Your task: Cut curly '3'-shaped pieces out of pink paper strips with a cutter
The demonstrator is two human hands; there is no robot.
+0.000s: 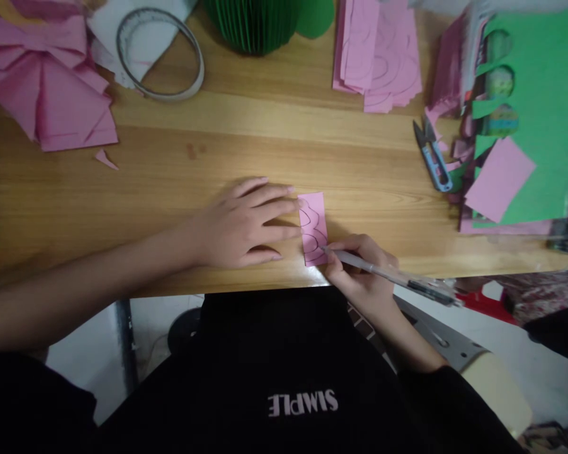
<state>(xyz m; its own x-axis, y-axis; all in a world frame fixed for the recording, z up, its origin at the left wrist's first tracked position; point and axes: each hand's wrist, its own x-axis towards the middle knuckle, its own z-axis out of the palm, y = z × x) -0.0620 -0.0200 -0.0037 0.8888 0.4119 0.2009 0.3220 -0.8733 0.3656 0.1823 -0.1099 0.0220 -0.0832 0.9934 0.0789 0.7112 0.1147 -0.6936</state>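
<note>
A small upright strip of pink paper [313,221] lies near the front edge of the wooden table, with dark curved lines drawn on it. Flat on the table to its left, my left hand [246,224] has its fingers spread, and some fingertips touch the strip's left edge. My right hand [364,271] grips a pen [383,271] with a clear barrel and pale grip. The pen's tip meets the lower right part of the strip.
Pink strips with drawn curves [383,57] are stacked at the back. Blue thread snips [433,154] lie beside green sheets [549,113] on the right. A tape roll [199,75], folded pink paper [52,94] and a green honeycomb paper piece [255,25] occupy the back.
</note>
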